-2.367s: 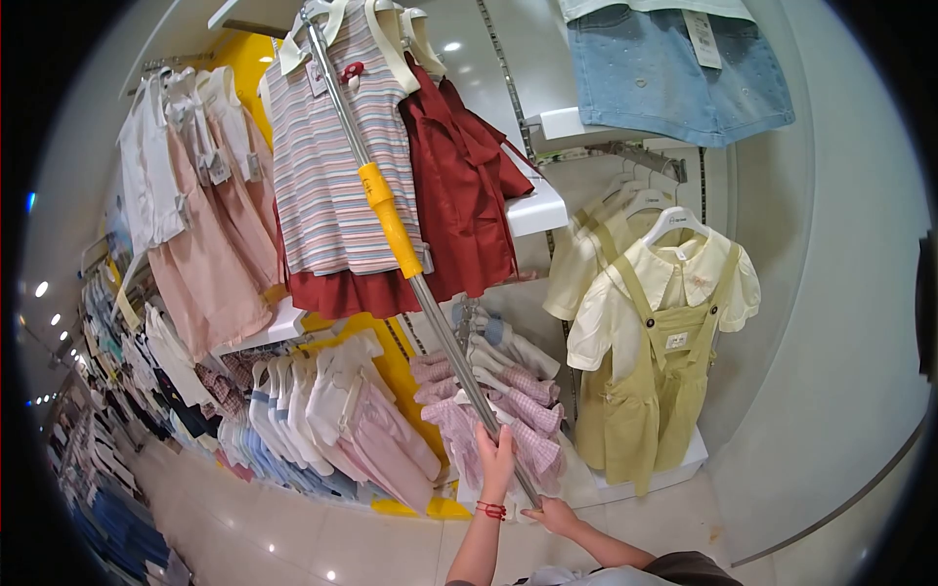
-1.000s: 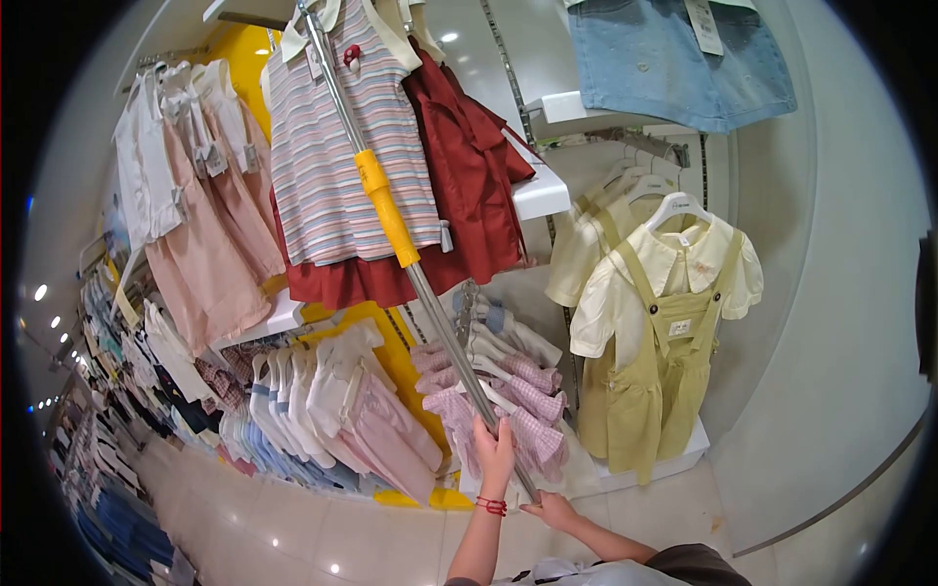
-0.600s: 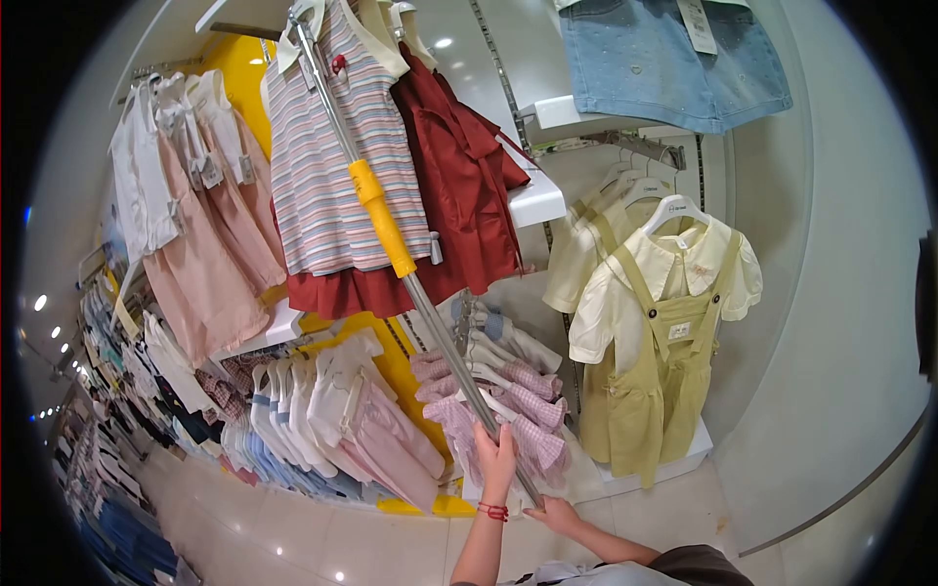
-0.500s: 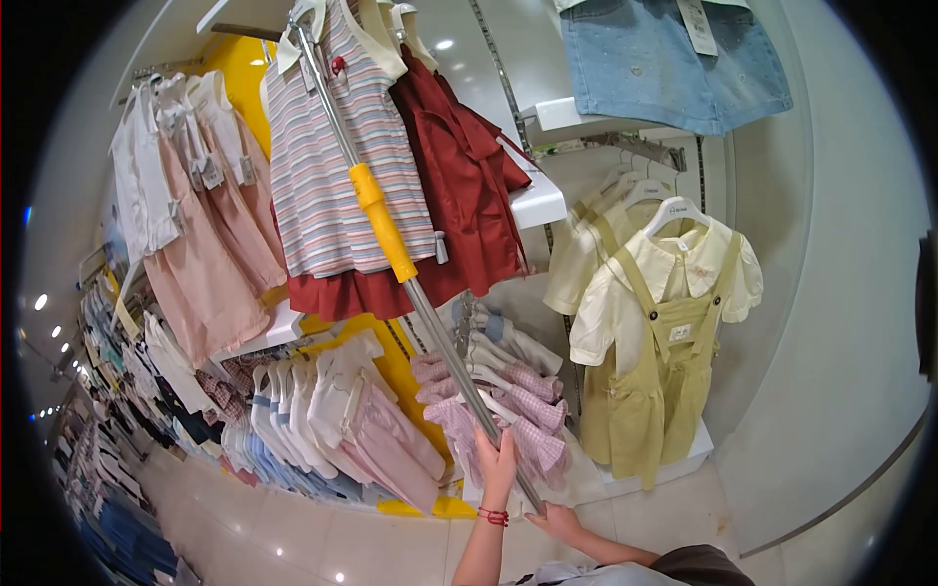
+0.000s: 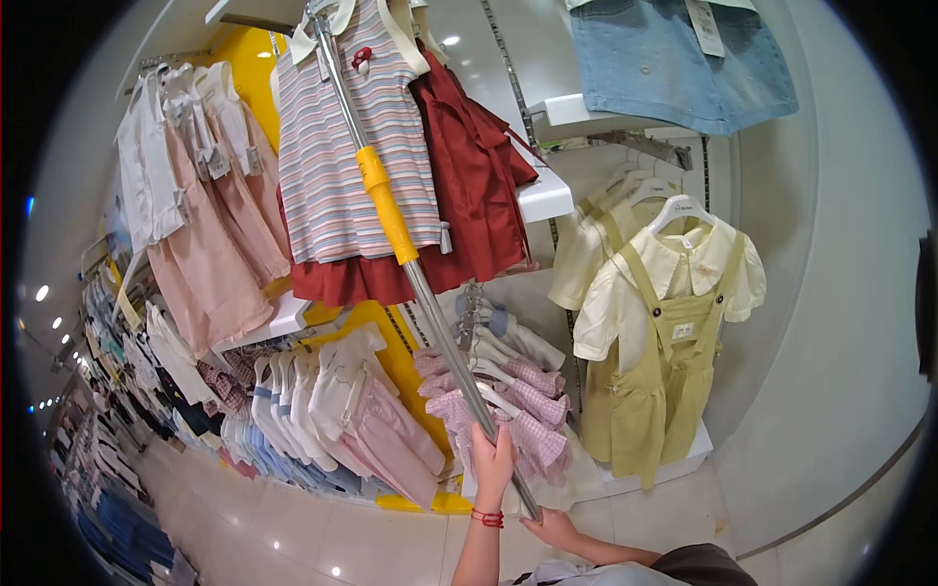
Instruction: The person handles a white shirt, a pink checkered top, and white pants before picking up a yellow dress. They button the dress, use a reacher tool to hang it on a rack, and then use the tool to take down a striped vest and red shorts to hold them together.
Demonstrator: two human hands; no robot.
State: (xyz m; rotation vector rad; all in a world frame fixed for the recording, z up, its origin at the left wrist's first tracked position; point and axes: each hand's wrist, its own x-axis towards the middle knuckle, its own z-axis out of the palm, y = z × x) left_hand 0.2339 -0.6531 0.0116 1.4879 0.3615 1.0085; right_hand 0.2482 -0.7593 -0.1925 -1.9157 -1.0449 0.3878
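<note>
A long metal pole [image 5: 437,327] with a yellow grip sleeve [image 5: 386,206] runs up to the top of the view. My left hand [image 5: 491,459] is wrapped round its lower part, with a red bracelet on the wrist. Near the pole's bottom end, my right hand [image 5: 552,528] is closed on it. At the top, the pole reaches the collar of a striped top [image 5: 357,195]; whether its tip holds the hanger cannot be made out. Dark red skirts [image 5: 469,186] hang under and beside the striped top.
Pink and white outfits [image 5: 195,234] hang at the left. Lower racks hold pink checked clothes [image 5: 523,410] and white shirts [image 5: 337,391]. Green overalls [image 5: 674,381] hang at the right, below denim shorts [image 5: 684,68]. White shelf ends [image 5: 547,195] jut out near the skirts.
The pole's upper part and the striped top have shifted slightly right and up in view. My left hand appears slightly higher; both hands still hold the pole.
</note>
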